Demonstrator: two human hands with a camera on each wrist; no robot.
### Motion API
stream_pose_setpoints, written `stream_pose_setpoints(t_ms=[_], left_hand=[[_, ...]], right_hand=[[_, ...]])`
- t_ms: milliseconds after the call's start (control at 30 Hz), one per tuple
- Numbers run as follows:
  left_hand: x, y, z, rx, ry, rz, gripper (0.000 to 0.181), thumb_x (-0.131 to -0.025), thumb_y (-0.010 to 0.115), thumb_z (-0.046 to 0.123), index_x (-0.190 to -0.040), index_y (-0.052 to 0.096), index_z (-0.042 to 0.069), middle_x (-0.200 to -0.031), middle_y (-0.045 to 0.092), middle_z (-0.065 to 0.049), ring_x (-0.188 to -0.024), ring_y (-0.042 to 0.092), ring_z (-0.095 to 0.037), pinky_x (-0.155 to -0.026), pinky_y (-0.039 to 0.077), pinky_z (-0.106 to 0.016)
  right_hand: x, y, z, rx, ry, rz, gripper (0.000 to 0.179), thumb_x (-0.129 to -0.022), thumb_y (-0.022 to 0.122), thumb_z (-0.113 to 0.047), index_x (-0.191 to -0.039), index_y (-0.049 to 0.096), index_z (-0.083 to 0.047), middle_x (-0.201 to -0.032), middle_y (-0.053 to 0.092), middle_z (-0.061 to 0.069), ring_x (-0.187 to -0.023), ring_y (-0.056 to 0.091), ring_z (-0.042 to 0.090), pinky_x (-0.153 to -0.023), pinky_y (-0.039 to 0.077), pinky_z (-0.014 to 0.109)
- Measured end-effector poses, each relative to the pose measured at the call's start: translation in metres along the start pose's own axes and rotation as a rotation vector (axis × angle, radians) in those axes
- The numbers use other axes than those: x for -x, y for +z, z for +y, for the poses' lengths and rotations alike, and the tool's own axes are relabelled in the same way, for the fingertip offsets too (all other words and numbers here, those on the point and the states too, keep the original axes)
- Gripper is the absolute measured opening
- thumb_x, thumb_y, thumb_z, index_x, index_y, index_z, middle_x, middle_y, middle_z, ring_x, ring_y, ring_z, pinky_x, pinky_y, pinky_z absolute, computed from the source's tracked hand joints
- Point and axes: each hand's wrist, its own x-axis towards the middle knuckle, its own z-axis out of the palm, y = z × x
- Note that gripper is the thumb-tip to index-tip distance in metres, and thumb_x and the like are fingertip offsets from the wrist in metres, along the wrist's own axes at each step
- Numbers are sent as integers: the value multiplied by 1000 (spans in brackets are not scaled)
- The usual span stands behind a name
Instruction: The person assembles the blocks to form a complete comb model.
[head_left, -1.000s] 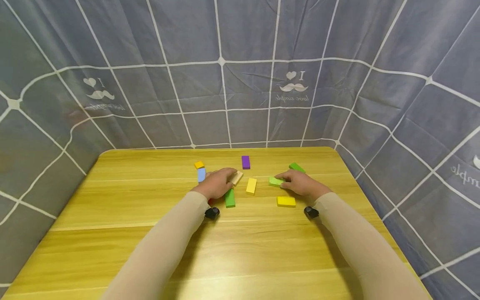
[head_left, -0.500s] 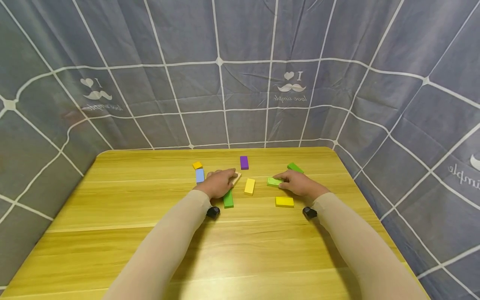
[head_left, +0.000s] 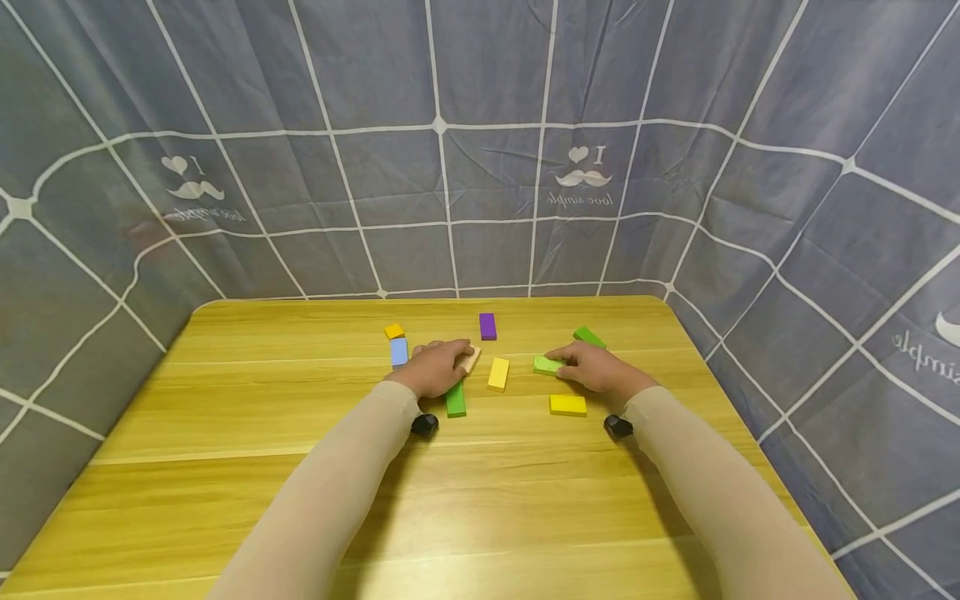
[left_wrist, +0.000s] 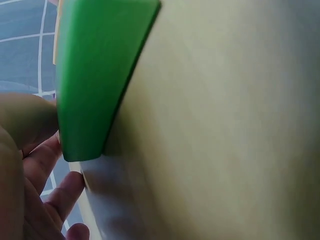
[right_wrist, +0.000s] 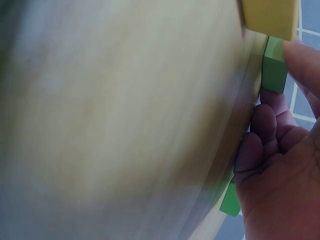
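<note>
One pale yellow block point(head_left: 498, 375) lies on the worktop point(head_left: 495, 500) between left hand point(head_left: 435, 367) and right hand point(head_left: 597, 367). Left of this block, the left hand's fingers pinch a wooden block point(head_left: 471, 360); right of it, the right hand's fingers pinch a light green block point(head_left: 546, 366). Beyond the pale yellow block lies a purple block point(head_left: 487, 327); nearer and rightward, a bright yellow block point(head_left: 567, 406).

A hand could pass across the near tabletop point(head_left: 480, 508) between the left sleeve point(head_left: 318, 492) and the right sleeve point(head_left: 731, 483). Farther in, the pale yellow block point(head_left: 498, 375) stands in the gap between the left hand point(head_left: 431, 368) and the right hand point(head_left: 597, 367). The green block point(head_left: 455, 401) and the bright yellow block point(head_left: 567, 406) obstruct their near sides; the curtain point(head_left: 487, 175) bounds the far edge.
</note>
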Motion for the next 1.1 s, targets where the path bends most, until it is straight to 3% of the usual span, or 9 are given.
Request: stream_pose_setpoints(t_ms=[233, 467, 733, 1100], left_hand=[[-4, 3, 1, 9, -9, 44, 51, -107, 63, 36, -154, 52, 22, -152, 61, -4, -140, 54, -32, -115, 31, -52], [-12, 9, 3, 29, -7, 89, 51, -106, 63, 35, -154, 55, 19, -161, 53, -4, -147, 49, -35, -110, 30, -55], [-17, 11, 6, 25, -7, 91, 50, -107, 58, 33, -156, 53, 21, -166, 47, -4, -151, 43, -37, -114, 29, -59], [-19, 12, 15, 23, -29, 101, 50, -108, 60, 36, -156, 53, 24, -164, 49, -3, -149, 44, -37, -115, 28, -61]], right_hand=[[0, 0, -2, 10, 8, 3, 43, -107, 62, -18, -150, 60, -12, -129, 70, 10, -98, 59, 19, -92, 48, 37], [2, 0, -5, 24, 11, 8, 43, -107, 62, -18, -150, 60, -11, -129, 69, 11, -99, 59, 19, -94, 49, 40], [3, 0, -8, 24, 21, 20, 43, -108, 61, -18, -150, 60, -11, -138, 68, 14, -114, 63, 22, -104, 51, 47], [2, 0, -6, 14, 27, 7, 42, -107, 61, -16, -149, 61, -11, -131, 69, 11, -100, 57, 19, -95, 48, 39]])
